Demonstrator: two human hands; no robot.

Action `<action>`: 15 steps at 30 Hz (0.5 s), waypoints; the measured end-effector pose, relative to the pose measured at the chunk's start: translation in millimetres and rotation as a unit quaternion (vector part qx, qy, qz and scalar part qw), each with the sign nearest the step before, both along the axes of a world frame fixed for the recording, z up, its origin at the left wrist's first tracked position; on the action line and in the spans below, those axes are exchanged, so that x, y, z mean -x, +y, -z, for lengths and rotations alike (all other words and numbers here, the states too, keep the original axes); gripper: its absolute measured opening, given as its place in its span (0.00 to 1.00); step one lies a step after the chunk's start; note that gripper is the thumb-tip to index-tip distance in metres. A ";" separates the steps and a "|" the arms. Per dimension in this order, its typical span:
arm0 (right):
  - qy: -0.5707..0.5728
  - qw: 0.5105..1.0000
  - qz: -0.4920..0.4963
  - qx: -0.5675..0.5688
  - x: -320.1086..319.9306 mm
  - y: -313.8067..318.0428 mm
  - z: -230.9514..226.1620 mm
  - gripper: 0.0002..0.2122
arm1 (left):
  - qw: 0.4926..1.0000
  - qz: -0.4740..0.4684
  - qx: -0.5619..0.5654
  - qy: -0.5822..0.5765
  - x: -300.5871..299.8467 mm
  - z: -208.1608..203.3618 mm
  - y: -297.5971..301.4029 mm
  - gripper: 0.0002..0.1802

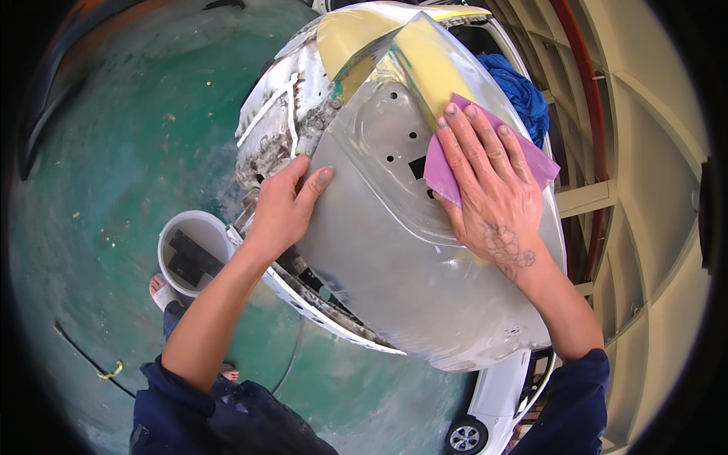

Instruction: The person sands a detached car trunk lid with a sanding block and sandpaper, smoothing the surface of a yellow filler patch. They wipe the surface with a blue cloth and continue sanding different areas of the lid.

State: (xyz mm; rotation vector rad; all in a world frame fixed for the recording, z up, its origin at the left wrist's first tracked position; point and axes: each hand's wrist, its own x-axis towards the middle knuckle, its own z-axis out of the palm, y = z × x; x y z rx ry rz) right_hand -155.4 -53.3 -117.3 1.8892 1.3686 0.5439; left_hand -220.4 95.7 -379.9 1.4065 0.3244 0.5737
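A bare grey trunk lid (pixel 364 243) fills the middle, with a recess, several dark holes and yellowish patches of filler toward its far end. My left hand (pixel 282 203) grips its left edge, thumb on top and the other fingers curled over the rim, their tips hidden. On the right part of the lid, my right hand (pixel 489 178) lies flat over a purple sanding sheet (pixel 541 161), holding it against the surface with the fingers pointing away from me. Parts of the sheet stick out on both sides of the hand.
A white bucket (pixel 162 241) with dark pieces inside stands at lower left by my foot. Blue cloth (pixel 517 95) hangs beyond the right edge. The white car body (pixel 277 114) lies left of the lid. A hose (pixel 95 366) crosses the green floor; a silver car (pixel 493 402) stands below.
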 end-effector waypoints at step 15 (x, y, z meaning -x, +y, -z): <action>-0.021 0.999 -0.029 0.015 -15.7 50.5 0.2 0.37 | 1.000 0.013 -0.007 0.016 9.4 -8.4 10.2 0.27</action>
